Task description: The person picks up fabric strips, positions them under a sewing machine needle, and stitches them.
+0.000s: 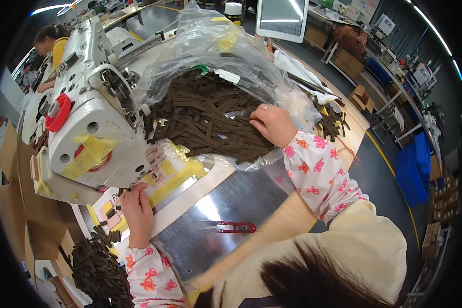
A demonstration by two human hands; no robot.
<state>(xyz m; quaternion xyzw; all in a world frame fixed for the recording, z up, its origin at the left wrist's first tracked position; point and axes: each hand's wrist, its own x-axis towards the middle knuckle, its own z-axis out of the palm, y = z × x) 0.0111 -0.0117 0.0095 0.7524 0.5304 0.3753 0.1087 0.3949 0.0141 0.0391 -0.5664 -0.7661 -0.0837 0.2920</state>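
My left hand (138, 208) is at the needle end of a white sewing machine (101, 149), fingers pinched; whatever is between them is mostly hidden. Just left of it, small dark pieces sit on a bed with yellow tape (167, 196). My right hand (274, 126) rests on a heap of brown strips (205, 115) inside a crumpled clear plastic bag (226, 51), fingers curled, their tips partly hidden. Red-handled thread snips (228, 227) lie on a steel plate (190, 251) between my forearms. Another dark heap of short pieces (92, 262) is at the lower left.
A framed screen (281, 20) and dark-labelled canister (232, 14) stand behind the bag. A co-worker in yellow (59, 51) is beyond the machine. Cardboard boxes (23, 195) flank the left side; blue bins (410, 172) and shelving stand right, past the wooden table edge (357, 123).
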